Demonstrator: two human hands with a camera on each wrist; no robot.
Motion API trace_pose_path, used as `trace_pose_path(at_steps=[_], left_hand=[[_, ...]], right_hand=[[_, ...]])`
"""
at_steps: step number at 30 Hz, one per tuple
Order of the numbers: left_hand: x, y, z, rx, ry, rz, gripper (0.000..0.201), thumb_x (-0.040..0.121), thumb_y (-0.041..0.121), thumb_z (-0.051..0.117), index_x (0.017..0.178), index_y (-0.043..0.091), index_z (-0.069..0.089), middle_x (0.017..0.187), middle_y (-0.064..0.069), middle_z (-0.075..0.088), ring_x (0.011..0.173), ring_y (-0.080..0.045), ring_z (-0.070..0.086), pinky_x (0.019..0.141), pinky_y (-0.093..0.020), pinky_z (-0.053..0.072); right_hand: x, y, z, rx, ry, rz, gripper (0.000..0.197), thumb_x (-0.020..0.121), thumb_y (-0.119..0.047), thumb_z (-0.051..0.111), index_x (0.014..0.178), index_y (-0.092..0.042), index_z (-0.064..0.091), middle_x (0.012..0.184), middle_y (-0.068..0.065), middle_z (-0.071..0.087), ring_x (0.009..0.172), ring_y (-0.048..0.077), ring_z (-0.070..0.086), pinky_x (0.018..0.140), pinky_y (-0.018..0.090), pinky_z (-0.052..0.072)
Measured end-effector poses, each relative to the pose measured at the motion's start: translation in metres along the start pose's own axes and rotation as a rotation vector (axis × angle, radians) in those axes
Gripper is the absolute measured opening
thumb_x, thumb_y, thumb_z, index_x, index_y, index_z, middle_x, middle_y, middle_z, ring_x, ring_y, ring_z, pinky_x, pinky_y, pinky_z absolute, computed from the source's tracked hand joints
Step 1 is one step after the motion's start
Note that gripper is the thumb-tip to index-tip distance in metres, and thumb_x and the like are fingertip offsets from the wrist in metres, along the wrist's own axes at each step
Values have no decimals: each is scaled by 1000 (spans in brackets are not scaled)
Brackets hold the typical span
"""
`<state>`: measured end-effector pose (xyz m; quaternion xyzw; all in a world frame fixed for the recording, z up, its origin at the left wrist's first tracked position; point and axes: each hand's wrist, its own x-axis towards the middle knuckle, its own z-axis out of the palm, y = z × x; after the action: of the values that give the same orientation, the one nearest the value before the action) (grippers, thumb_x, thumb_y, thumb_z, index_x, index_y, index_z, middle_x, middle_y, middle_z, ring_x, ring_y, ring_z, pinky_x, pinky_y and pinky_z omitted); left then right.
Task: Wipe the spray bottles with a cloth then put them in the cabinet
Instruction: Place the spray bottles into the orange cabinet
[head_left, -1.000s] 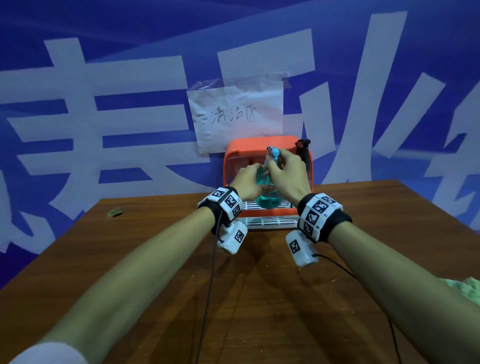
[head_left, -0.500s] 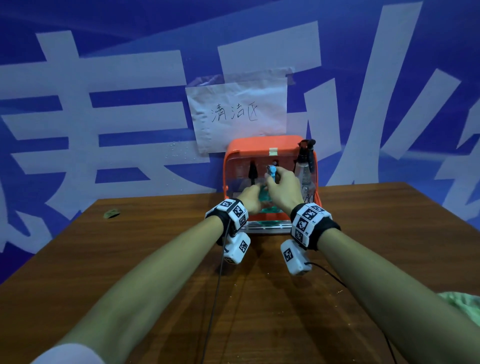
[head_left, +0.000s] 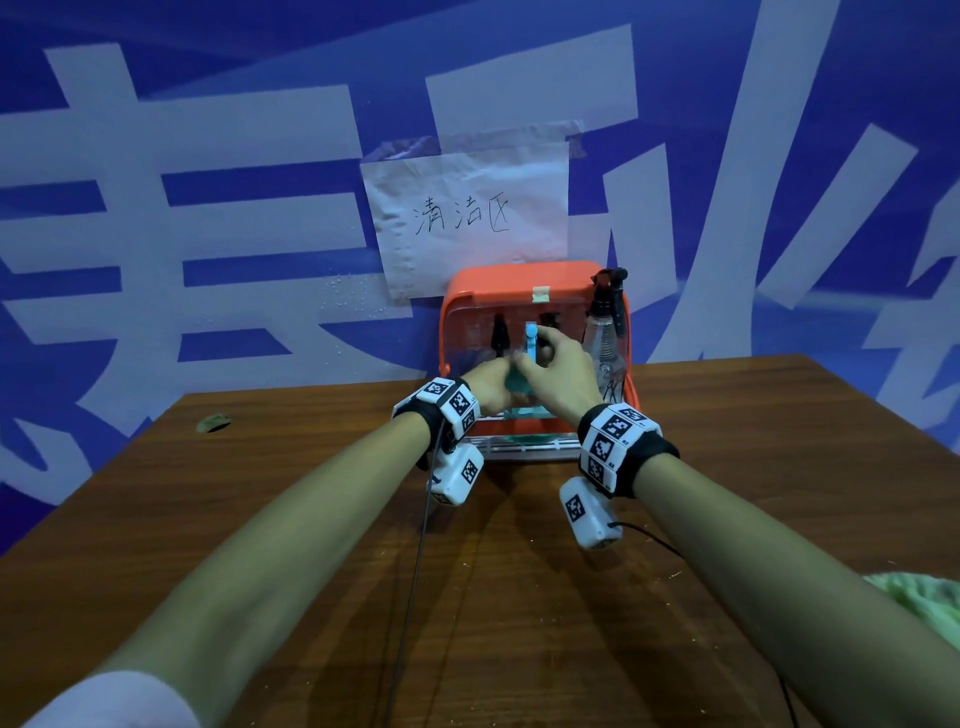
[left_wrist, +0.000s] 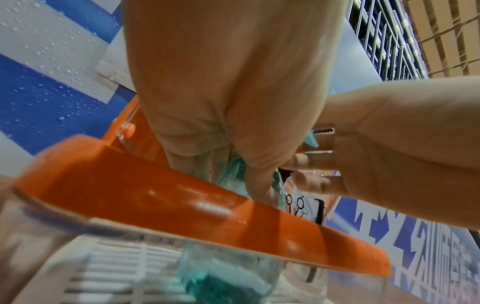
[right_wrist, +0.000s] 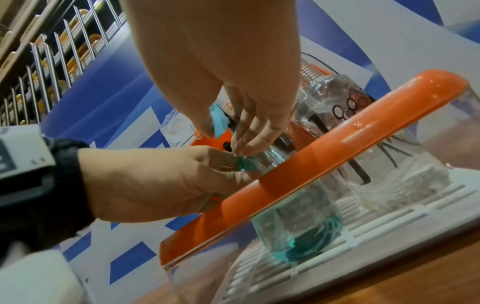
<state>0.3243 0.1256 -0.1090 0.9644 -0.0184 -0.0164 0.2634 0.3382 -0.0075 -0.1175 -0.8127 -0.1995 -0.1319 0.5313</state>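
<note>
Both hands' fingers (right_wrist: 249, 131) pinch teal spray bottle (right_wrist: 298, 222).

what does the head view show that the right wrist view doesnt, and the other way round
Only the head view shows the handwritten paper sign on the wall above the orange cabinet, the green cloth at the table's right edge, and the whole wooden table. Only the right wrist view shows the teal bottle standing on the cabinet's white slatted floor, with liquid in its base. Both show the left hand and the right hand holding the teal bottle inside the cabinet, beside a clear bottle.
</note>
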Motion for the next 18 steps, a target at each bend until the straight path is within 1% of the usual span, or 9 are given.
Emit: trace_pose_path(at_steps=[1,5,8,11,13,14,15,17,18], left_hand=[[0,-3,0,-2,-1,-9,46,96,12,68,140,8,53,120,-3,64,110,-21,61,92,-33,51],[0,-7,1,18,75,-91,58,93,21,73,145,15,49,134,-10,63,118,-28,63,98,-42,54],[1,-4,-1,10,125,-125,55,94,16,71,144,14,49,135,-9,61,119,-28,64,89,-32,52],[5,-4,-2,10,100,-111,49,93,17,70,139,15,54,130,-9,65,110,-27,65,83,-31,51],[8,-6,-1,9,65,-95,51,93,18,68,141,20,52,127,-9,67,104,-26,66,88,-37,56],[8,-6,-1,10,54,-93,57,93,18,68,146,23,47,126,-9,67,104,-26,67,90,-40,57],[10,-7,0,-5,55,-97,64,92,18,68,150,26,42,126,-9,67,104,-26,67,89,-40,57],[11,-8,1,-15,68,-104,69,93,17,67,154,28,36,125,-9,67,101,-26,67,83,-36,56],[10,-6,1,-10,70,-104,68,94,16,65,154,28,35,125,-10,66,100,-26,66,80,-34,54]], right_hand=[[-1,0,0,-7,-22,-1,53,96,-30,70,145,-15,58,109,3,71,104,17,65,97,35,54],[1,1,3,1,-81,6,54,99,-37,67,146,-15,56,131,7,69,122,23,64,100,33,51],[2,2,6,21,-79,27,53,101,-38,64,147,-14,55,138,8,66,128,24,61,97,28,46],[1,10,9,-11,-98,19,60,100,-43,64,152,-16,50,138,7,67,120,23,64,91,25,47],[0,16,9,-39,-122,12,66,99,-45,64,155,-18,46,130,7,69,101,18,62,77,21,44],[0,20,9,-47,-129,14,66,98,-47,64,155,-18,47,125,7,70,98,17,60,74,20,42],[0,23,9,-48,-135,24,65,98,-49,64,153,-17,50,123,7,70,102,19,62,77,21,43],[1,27,10,-41,-141,43,66,97,-54,63,150,-15,53,135,9,67,120,25,64,90,26,45],[2,29,11,-40,-139,50,68,97,-56,62,150,-15,54,139,9,66,123,26,63,94,29,46]])
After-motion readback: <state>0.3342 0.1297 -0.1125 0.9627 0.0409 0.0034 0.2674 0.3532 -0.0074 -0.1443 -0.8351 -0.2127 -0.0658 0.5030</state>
